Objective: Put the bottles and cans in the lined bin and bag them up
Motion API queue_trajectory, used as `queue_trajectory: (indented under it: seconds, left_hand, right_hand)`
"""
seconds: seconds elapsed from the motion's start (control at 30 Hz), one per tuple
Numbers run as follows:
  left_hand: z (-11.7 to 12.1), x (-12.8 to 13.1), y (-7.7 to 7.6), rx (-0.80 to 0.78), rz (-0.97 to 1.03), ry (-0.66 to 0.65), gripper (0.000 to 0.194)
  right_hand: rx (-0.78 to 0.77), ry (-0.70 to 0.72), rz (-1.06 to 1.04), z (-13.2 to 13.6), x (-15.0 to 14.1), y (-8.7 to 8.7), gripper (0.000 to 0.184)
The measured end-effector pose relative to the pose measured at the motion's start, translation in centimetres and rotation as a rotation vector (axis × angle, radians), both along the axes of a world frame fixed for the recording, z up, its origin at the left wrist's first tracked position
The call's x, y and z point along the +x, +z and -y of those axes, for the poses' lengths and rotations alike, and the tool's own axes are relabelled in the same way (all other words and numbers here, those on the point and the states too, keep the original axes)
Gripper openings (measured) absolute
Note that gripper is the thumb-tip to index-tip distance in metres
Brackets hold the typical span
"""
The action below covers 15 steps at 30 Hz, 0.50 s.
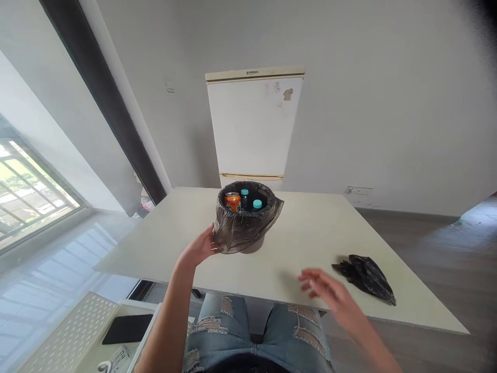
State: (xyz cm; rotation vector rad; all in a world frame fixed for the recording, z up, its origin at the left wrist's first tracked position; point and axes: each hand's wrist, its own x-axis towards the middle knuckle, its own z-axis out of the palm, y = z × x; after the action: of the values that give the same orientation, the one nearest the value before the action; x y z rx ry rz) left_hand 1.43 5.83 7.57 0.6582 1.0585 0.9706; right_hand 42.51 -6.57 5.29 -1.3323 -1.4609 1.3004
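Note:
A small trash can [254,246] stands on the table, lined with a black plastic bag [238,233] folded over its rim. An orange drink can [232,201] and two bottles with turquoise caps, one bottle cap [244,192] behind the other bottle cap [257,204], show inside the opening. My left hand [200,247] holds the lined can at its left side, fingers partly hidden by the overhanging bag. Slightly blurred, my right hand [324,287] hovers over the table's front edge, fingers apart and holding nothing. Right of it lies a crumpled black plastic bag [367,277].
The white table [306,223] spreads before me, its front edge close to my legs. Behind it stands a white refrigerator [254,127] against the wall. At lower left, a white drawer unit [89,331] holds a black flat object [128,329] and a white power strip [116,361].

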Motion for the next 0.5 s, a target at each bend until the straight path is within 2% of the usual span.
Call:
queue_trajectory:
  seconds: [0.1,0.17,0.27,0.33,0.43,0.5]
  left_hand:
    - [-0.4,0.8,-0.6,0.058,0.112,0.032,0.031]
    - [-0.9,1.0,-0.3,0.125,0.154,0.090,0.025]
    - [-1.8,0.6,0.9,0.257,0.141,0.219,0.025]
    - [-2.1,0.2,2.1,0.353,0.113,0.303,0.025]
    - [-1.9,-0.6,4.0,0.372,0.075,0.305,0.028]
    - [-1.3,-1.1,5.0,0.337,0.100,0.273,0.027]
  right_hand:
    - [0.112,-0.303,-0.210,-6.4,-0.8,3.0,0.043]
    - [0.053,-0.377,-0.309,-10.5,-1.8,4.5,0.044]
    - [-0.133,-0.284,-0.389,-15.6,-3.6,5.9,0.046]
    - [-0.249,-0.146,-0.390,-17.9,-4.8,6.5,0.051]
    - [-0.254,0.030,-0.450,-19.3,-5.9,7.5,0.046]
    - [-0.210,0.042,-0.525,-19.1,-6.0,8.2,0.035]
